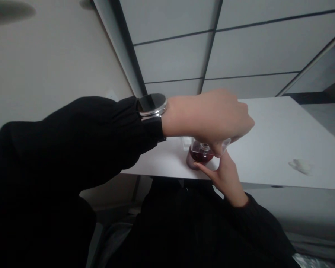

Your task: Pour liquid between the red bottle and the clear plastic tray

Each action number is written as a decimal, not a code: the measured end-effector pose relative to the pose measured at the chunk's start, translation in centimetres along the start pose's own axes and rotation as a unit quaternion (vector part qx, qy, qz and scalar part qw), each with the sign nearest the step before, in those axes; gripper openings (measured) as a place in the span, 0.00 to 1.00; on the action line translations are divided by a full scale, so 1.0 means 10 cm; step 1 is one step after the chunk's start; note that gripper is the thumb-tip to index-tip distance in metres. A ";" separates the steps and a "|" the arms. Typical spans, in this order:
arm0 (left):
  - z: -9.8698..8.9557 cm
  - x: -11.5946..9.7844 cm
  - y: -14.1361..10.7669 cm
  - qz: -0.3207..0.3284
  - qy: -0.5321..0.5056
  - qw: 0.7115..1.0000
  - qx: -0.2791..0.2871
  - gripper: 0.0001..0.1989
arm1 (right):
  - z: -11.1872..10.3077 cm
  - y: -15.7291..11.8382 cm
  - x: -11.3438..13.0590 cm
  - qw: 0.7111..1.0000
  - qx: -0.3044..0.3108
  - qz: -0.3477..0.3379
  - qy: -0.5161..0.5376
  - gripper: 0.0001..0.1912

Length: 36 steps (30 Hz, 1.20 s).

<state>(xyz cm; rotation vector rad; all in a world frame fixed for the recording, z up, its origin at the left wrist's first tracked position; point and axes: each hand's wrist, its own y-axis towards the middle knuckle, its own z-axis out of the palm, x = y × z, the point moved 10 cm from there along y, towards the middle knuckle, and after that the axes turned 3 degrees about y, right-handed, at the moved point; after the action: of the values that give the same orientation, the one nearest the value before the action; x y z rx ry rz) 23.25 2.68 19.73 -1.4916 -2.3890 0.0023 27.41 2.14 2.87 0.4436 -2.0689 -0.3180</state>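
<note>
My left hand [226, 115], with a watch [152, 104] at its wrist, reaches across from the left with its fingers curled down. It grips a clear, angular container [195, 145], partly hidden beneath the hand. Directly below is a rounded clear vessel with dark red contents [202, 158], near the table's front edge. My right hand [226, 173] comes up from the lower right, thumb and fingers around the vessel's side. Whether the clear container touches the vessel cannot be made out.
The white table [268, 141] stretches to the right, where a crumpled, pale, translucent piece [301, 166] lies. A small clear item [187, 143] stands behind the vessel. Pale panels with dark seams [173, 56] rise behind the table, and a plain wall [58, 56] stands at left.
</note>
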 end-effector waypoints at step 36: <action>2.56 0.87 -1.66 -0.430 -0.427 0.764 -0.223 0.34 | -0.35 0.02 -0.27 0.998 -0.062 0.013 -0.026 0.37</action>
<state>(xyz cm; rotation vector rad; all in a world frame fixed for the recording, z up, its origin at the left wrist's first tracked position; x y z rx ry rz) -1.73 7.02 0.70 -0.3095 -3.8417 -0.1323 31.69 3.33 2.67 0.3367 -2.0893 -0.4431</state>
